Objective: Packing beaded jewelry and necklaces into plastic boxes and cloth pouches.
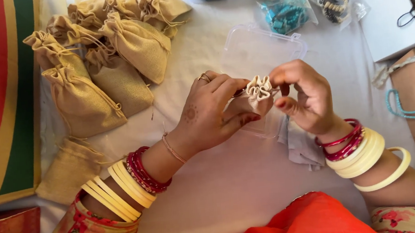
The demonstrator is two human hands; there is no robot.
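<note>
On the white cloth (pixel 235 180), far-left pile of burlap bags (pixel 109 60) lay untouched while left hand (pixel 207 114) and right hand (pixel 303 96) pinched the small cream pouch (pixel 259 91) shut at centre over a clear plastic box (pixel 262 49); best kept gathered evenly.

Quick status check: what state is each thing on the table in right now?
Small cream pouch: top cinched shut, held in both hands.
Left hand: fingers closed on pouch.
Right hand: pinching pouch top.
Clear plastic box: open.
Burlap pouches: drawn shut, piled.
Flat burlap pouch: lying flat.
</note>
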